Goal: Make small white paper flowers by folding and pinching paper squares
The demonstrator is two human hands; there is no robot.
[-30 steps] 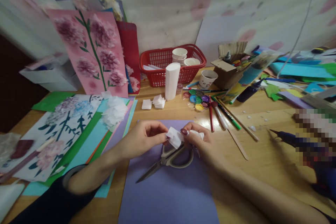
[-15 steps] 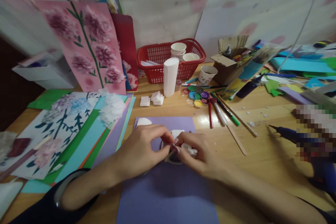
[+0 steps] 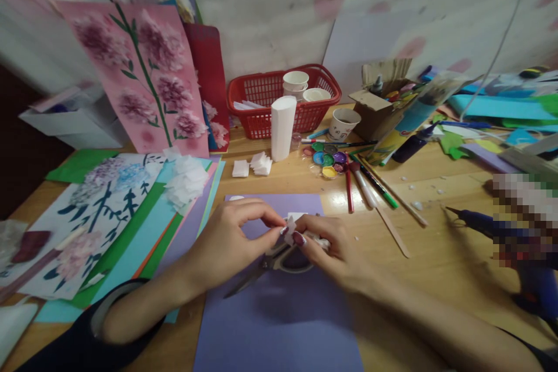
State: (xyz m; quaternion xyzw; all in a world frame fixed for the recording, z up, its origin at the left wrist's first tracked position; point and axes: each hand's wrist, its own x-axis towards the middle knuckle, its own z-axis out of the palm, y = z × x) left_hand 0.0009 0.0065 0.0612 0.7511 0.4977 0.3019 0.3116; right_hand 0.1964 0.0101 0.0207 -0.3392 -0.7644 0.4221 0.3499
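A pale wall (image 3: 270, 23) with pink blotches backs a wooden table (image 3: 288, 179) crowded with craft supplies. Taking the hands as the centre of the dial, a white tube (image 3: 283, 128) stands at twelve o'clock before a red basket (image 3: 257, 126), two small white stacks (image 3: 260, 164) lie near eleven, a white pile (image 3: 186, 180) sits at ten, paint pots (image 3: 329, 160) and a paper cup (image 3: 344, 125) are at one, and a glue gun (image 3: 473, 225) lies well apart at three.

In the middle, above a purple sheet (image 3: 279, 331), the left hand (image 3: 238, 232) pinches a small white piece (image 3: 291, 225), seemingly thin paper, between thumb and forefinger. The right hand (image 3: 335, 247) grips the same piece with its thumb against a finger, its other fingers curled around a white bunch (image 3: 321, 242). Scissors (image 3: 297, 261) lie just below, blades toward eight o'clock.

Such light material would probably tear if the two pinches pulled apart too hard. The bunch could slip out or get crushed if the right fingers loosened or tightened while the thumb works. Lowering either wrist carelessly might nudge the scissors or catch on their blades.
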